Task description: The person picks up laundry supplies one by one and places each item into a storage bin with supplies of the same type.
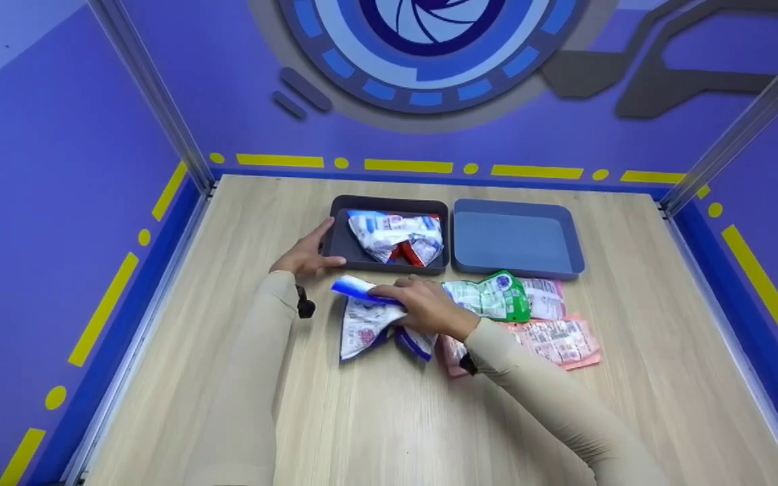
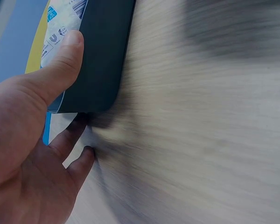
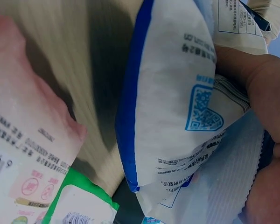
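Note:
My left hand holds the left front corner of a dark tray, its thumb along the front and fingers at the left side. A white bag with blue and red parts lies in that tray. Just in front, my right hand grips a white-and-blue printed bag, bunched at its middle. In the right wrist view, that bag shows a blue edge and a blue code; part of it is hidden by the fingers. The left wrist view shows the tray's outer wall beside my thumb.
A blue-grey tray stands right of the dark one. Before it lie a green-and-white bag, a pink-and-white bag and further pink printed packaging, partly behind my right arm. Blue panels enclose the wooden table.

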`<state>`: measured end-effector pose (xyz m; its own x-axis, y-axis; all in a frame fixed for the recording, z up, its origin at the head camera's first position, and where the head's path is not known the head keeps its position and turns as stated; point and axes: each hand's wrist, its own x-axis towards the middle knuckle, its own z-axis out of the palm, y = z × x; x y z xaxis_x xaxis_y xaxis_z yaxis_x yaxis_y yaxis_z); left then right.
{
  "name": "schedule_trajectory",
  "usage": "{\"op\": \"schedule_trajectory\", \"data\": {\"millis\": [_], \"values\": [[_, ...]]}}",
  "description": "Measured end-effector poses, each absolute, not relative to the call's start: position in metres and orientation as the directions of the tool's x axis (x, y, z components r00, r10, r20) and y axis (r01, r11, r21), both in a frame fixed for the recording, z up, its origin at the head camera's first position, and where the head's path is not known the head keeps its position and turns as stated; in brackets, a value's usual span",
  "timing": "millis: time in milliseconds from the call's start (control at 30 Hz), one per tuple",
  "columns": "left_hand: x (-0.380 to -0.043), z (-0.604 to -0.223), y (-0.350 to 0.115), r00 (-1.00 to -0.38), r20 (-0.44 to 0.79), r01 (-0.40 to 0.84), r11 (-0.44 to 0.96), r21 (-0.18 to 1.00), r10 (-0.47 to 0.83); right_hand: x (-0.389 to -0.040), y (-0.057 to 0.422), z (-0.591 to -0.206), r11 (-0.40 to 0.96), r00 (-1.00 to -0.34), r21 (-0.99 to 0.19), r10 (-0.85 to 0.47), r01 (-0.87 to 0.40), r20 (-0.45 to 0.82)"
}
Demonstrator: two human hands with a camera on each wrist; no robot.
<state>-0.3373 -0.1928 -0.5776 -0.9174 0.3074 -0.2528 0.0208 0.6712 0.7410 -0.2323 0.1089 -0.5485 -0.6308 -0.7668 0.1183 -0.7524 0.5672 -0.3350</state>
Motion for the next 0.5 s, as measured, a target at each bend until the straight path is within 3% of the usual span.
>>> {"op": "schedule_trajectory", "data": {"millis": [500], "values": [[-0.340, -0.579, -0.193, -0.917, -0.251, 0.032, 0.682, 0.731, 0.311, -0.237, 0.115, -0.538, 0.545, -0.608, -0.302, -0.774, -0.782, 0.178]]}}
